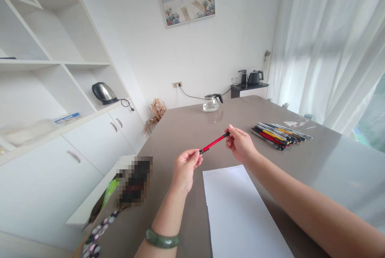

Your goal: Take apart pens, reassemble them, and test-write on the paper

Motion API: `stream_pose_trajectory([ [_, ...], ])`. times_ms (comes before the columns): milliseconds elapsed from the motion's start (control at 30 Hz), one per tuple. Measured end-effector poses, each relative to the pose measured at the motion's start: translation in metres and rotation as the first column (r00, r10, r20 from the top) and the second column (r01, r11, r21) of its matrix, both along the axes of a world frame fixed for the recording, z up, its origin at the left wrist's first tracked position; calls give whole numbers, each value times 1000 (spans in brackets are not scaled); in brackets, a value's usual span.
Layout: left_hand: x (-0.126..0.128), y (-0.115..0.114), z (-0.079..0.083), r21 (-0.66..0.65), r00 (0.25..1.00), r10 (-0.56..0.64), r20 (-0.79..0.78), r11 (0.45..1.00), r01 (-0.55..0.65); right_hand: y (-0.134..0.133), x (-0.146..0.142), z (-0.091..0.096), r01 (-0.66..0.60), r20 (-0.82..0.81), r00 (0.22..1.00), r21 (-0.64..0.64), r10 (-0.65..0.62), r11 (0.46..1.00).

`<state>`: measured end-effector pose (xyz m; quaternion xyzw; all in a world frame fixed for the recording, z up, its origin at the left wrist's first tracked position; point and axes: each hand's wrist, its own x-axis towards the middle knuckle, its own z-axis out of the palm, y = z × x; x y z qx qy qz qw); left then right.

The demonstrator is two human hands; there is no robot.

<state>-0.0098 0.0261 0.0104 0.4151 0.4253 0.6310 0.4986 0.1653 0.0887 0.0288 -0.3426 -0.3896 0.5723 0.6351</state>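
Observation:
A red pen with black ends (214,142) is stretched between my two hands above the table. My left hand (187,165) pinches its lower left end, where a black clip shows. The upper right end sits between the thumb and fingers of my right hand (240,142). Below my hands lies a white sheet of paper (237,214), with faint marks along its top edge. To the right of my right hand, a pile of pens (278,134) in black, red, yellow and grey rests on the table.
A glass pot (211,103) with clear liquid stands toward the table's (180,129) far edge. Scraps (296,122) lie behind the pens. At the left edge are a beaded strand (100,232) and a blurred-out object (135,181). White cabinets (90,141) line the left side.

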Motion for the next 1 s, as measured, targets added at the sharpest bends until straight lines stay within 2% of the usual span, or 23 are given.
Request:
stream_pose_trajectory([
  [433, 1, -2, 2, -20, 999, -29, 17, 999, 29, -3, -3, 1, 5, 24, 1000, 39, -6, 999],
  [633, 0, -2, 4, -63, 987, -130, 94, 989, 136, -5, -4, 3, -26, -4, 1000, 25, 26, 999],
  [800, -1, -5, 3, -130, 974, -222, -37, 968, 215, -6, -3, 4, -51, -2, 999, 25, 51, 998],
  [1000, 6, -12, 5, -216, 897, -393, -205, 912, 350, -10, -7, 4, -119, 147, 983, 64, 109, 991],
])
